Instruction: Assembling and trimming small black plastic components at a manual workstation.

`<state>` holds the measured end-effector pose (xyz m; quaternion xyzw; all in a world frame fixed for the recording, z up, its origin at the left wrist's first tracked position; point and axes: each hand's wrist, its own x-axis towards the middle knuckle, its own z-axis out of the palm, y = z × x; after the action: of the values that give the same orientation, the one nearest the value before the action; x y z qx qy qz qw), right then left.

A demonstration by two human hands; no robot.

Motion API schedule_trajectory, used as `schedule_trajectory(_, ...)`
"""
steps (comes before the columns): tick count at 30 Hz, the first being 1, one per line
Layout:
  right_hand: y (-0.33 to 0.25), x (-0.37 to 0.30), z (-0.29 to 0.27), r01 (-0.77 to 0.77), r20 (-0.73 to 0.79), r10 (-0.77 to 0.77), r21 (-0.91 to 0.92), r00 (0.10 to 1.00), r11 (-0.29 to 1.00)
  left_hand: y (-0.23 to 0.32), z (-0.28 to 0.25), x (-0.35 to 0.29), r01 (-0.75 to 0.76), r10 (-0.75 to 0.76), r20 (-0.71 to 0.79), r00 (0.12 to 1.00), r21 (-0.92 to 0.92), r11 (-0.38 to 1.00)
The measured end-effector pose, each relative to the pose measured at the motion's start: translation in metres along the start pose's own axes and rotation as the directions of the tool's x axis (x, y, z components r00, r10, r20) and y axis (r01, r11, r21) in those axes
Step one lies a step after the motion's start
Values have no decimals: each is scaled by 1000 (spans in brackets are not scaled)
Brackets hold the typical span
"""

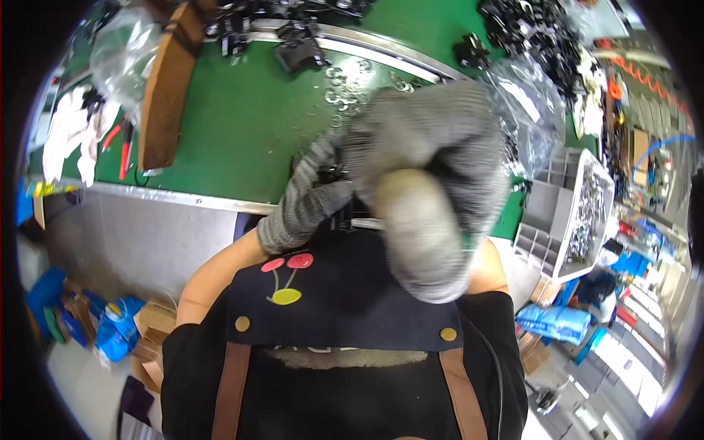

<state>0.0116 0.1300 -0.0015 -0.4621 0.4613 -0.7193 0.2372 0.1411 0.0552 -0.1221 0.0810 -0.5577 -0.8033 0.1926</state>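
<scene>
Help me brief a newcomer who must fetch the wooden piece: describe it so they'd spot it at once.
Find the green worktable, then look at its left part, beyond the near metal edge. The wooden piece is long, running away from that edge. Its brown wood sets it apart from the clear plastic bag and the red-and-black tool on its left.

Along the workbench's [242,132] left edge, gloves [66,136]; behind these, a bag [128,62]. Rightward, by the near edge, a hand tool [126,150], then a board [169,92]. Mid-bench, rings [334,95] before a rail [378,53]. Toward the far right corner, a parts heap [524,29], with another bag [524,103] in front. Beside the near right corner, a bin [554,213] with small parts [589,209] inside.
</scene>
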Motion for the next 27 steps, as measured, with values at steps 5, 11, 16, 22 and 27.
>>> schedule_trajectory(5, 12, 6, 12, 50, -64, -53, -46, 997, 998, -33, -2, -10, 274, -271, -122, 955, 15, 962)
schedule_trajectory(11, -19, 1, -7, -76, 19, 75, 41, 997, 996, -13, 4, 17, 182, -172, 61, 983, -274, 944)
schedule_trajectory(16, -23, -37, -70, -309, -396, -64, -798, 916, 517, -3, 3, 6, 109, -90, 63, 994, -471, 875)
schedule_trajectory(22, 62, -108, -200, -418, -412, 79, -906, 908, 75, -5, 12, 19, 135, -121, 59, 991, -472, 871)
schedule_trajectory(27, 3, -56, -98, -480, -410, 258, -661, 875, 577, -1, 6, 10, 165, -135, 106, 985, -378, 911)
